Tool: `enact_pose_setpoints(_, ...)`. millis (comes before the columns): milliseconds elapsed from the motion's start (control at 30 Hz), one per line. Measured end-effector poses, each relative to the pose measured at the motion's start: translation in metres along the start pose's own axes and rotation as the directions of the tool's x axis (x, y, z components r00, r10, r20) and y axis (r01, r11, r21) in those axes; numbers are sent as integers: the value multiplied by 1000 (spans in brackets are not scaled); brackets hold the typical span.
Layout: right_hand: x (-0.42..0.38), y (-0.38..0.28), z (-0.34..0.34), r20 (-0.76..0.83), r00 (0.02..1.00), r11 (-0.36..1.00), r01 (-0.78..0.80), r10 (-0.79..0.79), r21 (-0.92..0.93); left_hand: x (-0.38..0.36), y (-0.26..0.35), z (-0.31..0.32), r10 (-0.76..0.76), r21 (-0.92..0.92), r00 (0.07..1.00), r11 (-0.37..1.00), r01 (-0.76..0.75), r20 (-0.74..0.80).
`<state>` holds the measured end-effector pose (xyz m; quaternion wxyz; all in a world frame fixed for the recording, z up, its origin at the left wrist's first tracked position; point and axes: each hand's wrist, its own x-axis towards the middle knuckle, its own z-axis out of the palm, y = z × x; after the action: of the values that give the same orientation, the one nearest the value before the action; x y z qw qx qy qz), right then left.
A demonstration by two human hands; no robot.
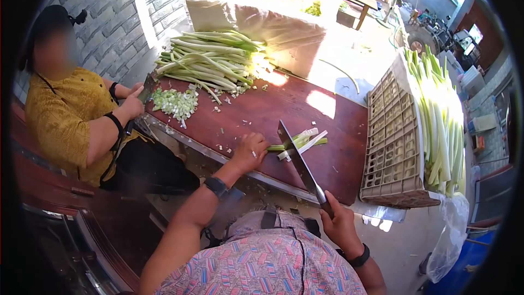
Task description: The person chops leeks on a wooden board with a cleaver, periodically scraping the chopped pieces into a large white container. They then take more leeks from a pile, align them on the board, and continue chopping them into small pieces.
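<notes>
A short bunch of green and white stalks lies on the dark red board. My left hand is closed on the left end of these stalks, near the board's front edge. In my right hand is the handle of a large cleaver, whose blade crosses over the stalks, pointing up and left. A large pile of long stalks rests at the back left of the board. Chopped pieces are heaped in front of that pile, and small bits are scattered about.
A co-worker in a yellow top sits at the left, holding another cleaver by the chopped heap. A plastic crate of upright stalks stands at the right. Behind the board is a cloth-covered block.
</notes>
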<state>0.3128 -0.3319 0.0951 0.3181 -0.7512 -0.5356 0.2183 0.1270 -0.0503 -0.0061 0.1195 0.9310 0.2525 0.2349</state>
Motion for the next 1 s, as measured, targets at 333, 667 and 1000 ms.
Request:
enact_pose_setpoints(333,34,-33,18,21,999,999,34,-33,-12,-10,0,3,20,13,996,1000,-19,-92)
enact_pose_setpoints(667,91,-45,67,82,997,980,9,8,-200,-15,-7,-11,-26,-38,1000,999,26,2)
enact_pose_setpoints(1000,96,-25,88,27,1000,989,7,-3,-148,-31,-7,-24,-57,-109,986,991,74,156)
